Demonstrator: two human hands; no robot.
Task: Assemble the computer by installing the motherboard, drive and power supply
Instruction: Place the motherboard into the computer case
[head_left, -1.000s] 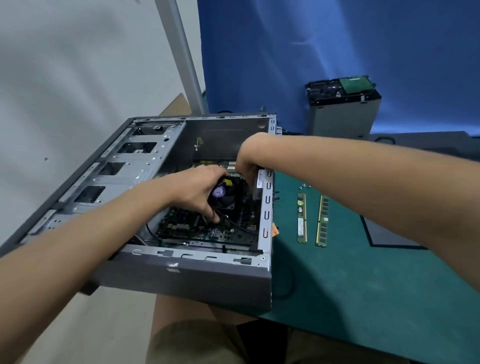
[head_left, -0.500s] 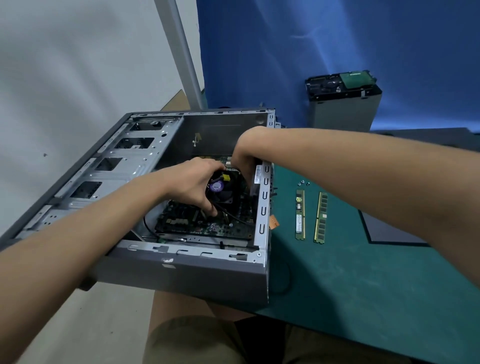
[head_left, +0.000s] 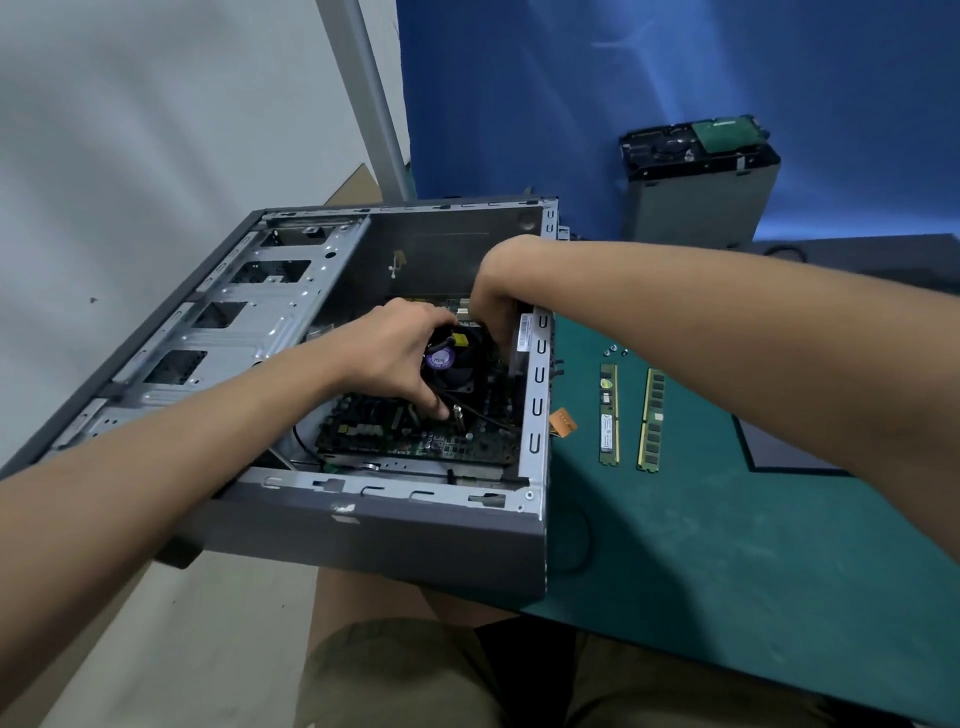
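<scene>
An open grey computer case (head_left: 374, 530) lies on its side, overhanging the table's near edge. Inside it sits the green motherboard (head_left: 415, 436) with a black CPU fan (head_left: 457, 364) bearing a purple sticker. My left hand (head_left: 389, 353) curls round the fan's left side, fingertips down at its near corner. My right hand (head_left: 496, 306) reaches over the case's right wall and grips the far right of the fan; its fingers are mostly hidden. The power supply (head_left: 701, 202) stands at the back right with a hard drive (head_left: 691, 140) lying on top.
Two RAM sticks (head_left: 631, 415) lie on the green mat (head_left: 727, 545) right of the case, with a few small screws (head_left: 613, 351) beyond them and an orange connector (head_left: 563, 422) by the case wall. A blue backdrop hangs behind. A grey panel lies at far right.
Both hands stay on the fan and board. The view has shifted slightly; the case and hands sit a little higher and more to the left in frame.
</scene>
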